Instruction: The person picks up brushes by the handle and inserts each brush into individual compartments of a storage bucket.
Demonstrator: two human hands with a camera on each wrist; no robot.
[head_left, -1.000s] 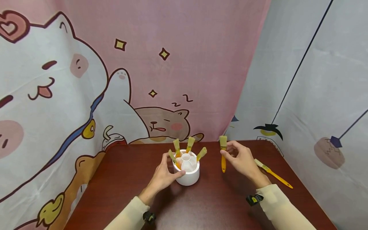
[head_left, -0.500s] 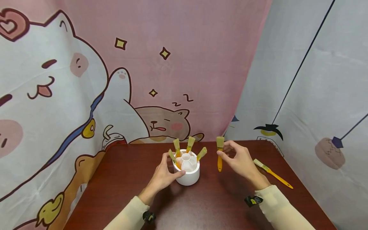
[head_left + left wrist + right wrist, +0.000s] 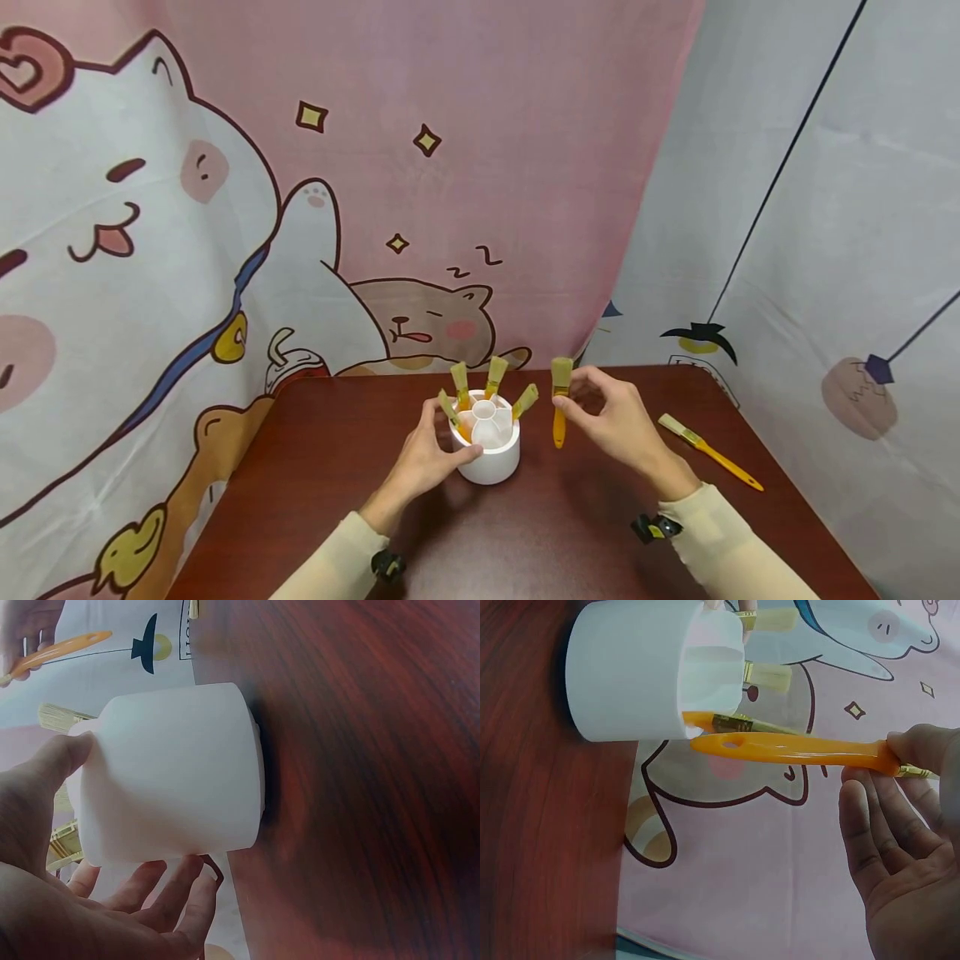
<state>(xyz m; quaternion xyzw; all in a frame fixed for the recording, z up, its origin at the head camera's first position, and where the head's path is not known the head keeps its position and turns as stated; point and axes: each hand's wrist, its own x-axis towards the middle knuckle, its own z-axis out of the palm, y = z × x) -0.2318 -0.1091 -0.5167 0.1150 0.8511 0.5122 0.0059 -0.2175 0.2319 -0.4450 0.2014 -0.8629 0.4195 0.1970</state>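
A white round brush holder (image 3: pixel 491 465) with compartments stands on the dark red-brown table, several yellow-handled brushes upright or leaning in it. My left hand (image 3: pixel 422 462) grips its left side, thumb in front and fingers round the far side; the left wrist view shows the holder's wall (image 3: pixel 169 772) between them. To the right of the holder, my right hand (image 3: pixel 618 421) pinches a paintbrush (image 3: pixel 559 404) by the upper handle, bristles up and handle end down, above the table. In the right wrist view its orange handle (image 3: pixel 795 748) points toward the holder's rim.
Another paintbrush (image 3: pixel 711 452) lies on the table (image 3: pixel 540 542) at the right, beyond my right wrist. A printed cloth (image 3: pixel 525 167) with cartoon cats hangs behind the table, and a pale cloth (image 3: pixel 825 250) hangs along the right.
My right hand has moved left with the paintbrush, closer to the holder. The left hand and the holder stay where they were.
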